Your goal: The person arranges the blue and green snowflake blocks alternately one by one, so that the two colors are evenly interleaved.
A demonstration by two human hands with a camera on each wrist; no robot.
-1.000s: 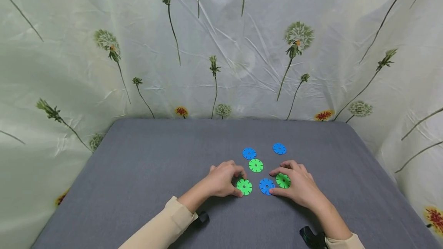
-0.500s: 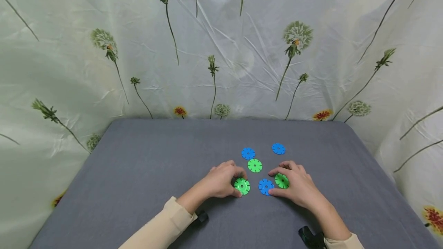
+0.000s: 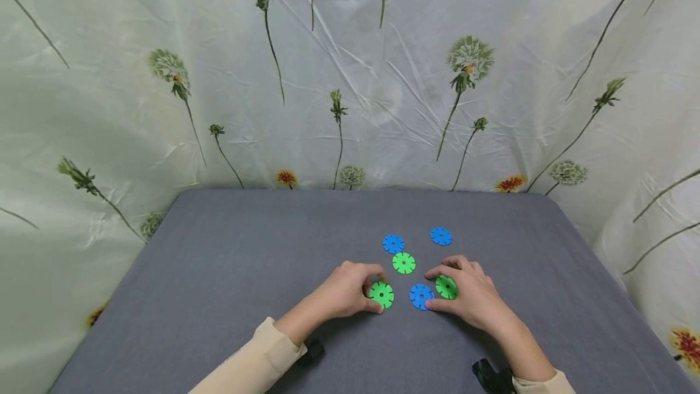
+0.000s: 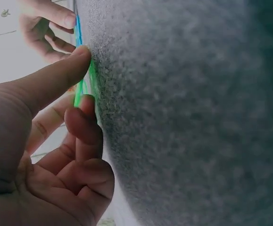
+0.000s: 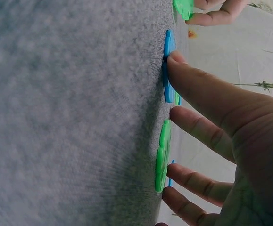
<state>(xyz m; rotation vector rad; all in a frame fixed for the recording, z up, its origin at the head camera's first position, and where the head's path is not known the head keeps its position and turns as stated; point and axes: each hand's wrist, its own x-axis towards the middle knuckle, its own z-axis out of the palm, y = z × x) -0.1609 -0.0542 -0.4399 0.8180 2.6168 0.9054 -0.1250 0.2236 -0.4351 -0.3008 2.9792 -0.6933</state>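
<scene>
In the head view my left hand (image 3: 346,289) pinches a green notched plastic disc (image 3: 381,295) between thumb and fingers. Seen from the right wrist, that green disc (image 5: 184,8) stands tilted at the cloth. My right hand (image 3: 474,292) rests with its thumb on a flat blue notched disc (image 3: 421,297). Its fingers arch loosely over a second green disc (image 3: 446,287), which lies partly hidden under the hand. In the right wrist view, fingertips sit close against the green disc (image 5: 162,157), and the thumb touches the blue disc (image 5: 168,84).
Beyond the hands lie another green disc (image 3: 403,263), a blue disc (image 3: 393,244) touching or nearly touching it, and a blue disc (image 3: 440,236) farther right. Grey cloth covers the table (image 3: 246,248). A flower-printed curtain (image 3: 350,65) hangs behind and at both sides.
My left hand has shifted slightly left with its green disc, widening the gap to the blue one. Its other fingers have drawn in. The right hand stays in place.
</scene>
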